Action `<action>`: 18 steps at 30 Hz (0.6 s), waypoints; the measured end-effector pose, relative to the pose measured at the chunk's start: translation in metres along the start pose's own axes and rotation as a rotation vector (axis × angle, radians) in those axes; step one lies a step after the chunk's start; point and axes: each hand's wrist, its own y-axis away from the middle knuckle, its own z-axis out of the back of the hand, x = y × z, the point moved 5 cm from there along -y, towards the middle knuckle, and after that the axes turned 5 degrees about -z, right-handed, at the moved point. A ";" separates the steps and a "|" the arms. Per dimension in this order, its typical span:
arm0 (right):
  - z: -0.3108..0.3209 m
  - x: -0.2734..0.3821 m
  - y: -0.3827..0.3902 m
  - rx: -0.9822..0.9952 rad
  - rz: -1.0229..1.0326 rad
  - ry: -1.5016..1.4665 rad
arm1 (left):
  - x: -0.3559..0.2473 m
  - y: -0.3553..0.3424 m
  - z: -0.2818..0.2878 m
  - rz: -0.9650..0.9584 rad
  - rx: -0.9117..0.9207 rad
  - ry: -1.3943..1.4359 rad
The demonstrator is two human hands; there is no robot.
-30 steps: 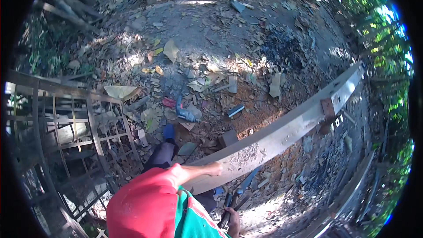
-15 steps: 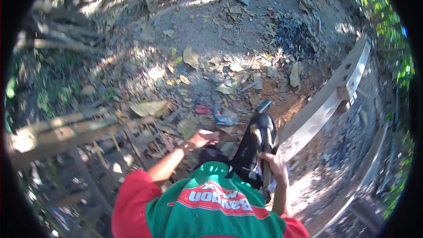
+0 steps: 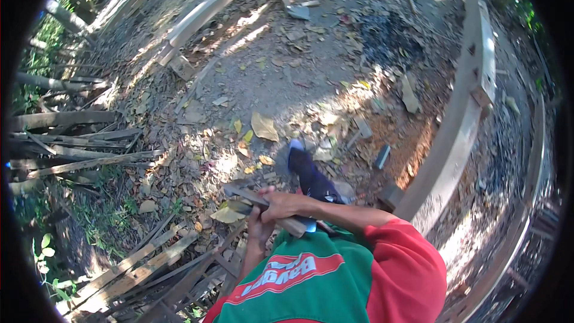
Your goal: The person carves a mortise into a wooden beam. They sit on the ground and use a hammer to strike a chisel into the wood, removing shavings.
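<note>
In front of my body, my left hand point(image 3: 258, 228) and my right hand point(image 3: 280, 204) are close together, both closed around a short grey-brown piece of wood point(image 3: 292, 225). It slants from the far left down towards my shirt. My right hand grips it from above, and my left hand is on its near left side. A small bright blue thing point(image 3: 308, 225) shows beside the wood's near end; I cannot make out what it is. Just beyond my hands, my leg in dark cloth point(image 3: 317, 182) stretches forward over the leaf-strewn ground.
A long wooden beam point(image 3: 449, 149) with notches runs along my right. Another beam point(image 3: 221, 1) lies far left. Stacked planks and poles point(image 3: 78, 140) are at the left, with cut slats point(image 3: 137, 269) near left. Dry leaves point(image 3: 263, 127) and a small dark block point(image 3: 382, 157) lie ahead.
My hands were apart, the right beside my right thigh. Now they have come together on the wood, further left. My leg has swung forward, and the view has shifted.
</note>
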 end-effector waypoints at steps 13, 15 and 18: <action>0.152 0.077 -0.191 0.404 0.226 -0.895 | -0.193 -0.272 -0.036 0.139 0.013 -0.477; 0.178 0.071 -0.209 0.228 0.288 -0.857 | -0.196 -0.317 -0.060 0.204 0.251 -0.502; 0.217 0.041 -0.223 -0.383 0.263 -0.647 | -0.176 -0.376 -0.098 0.395 0.434 -0.472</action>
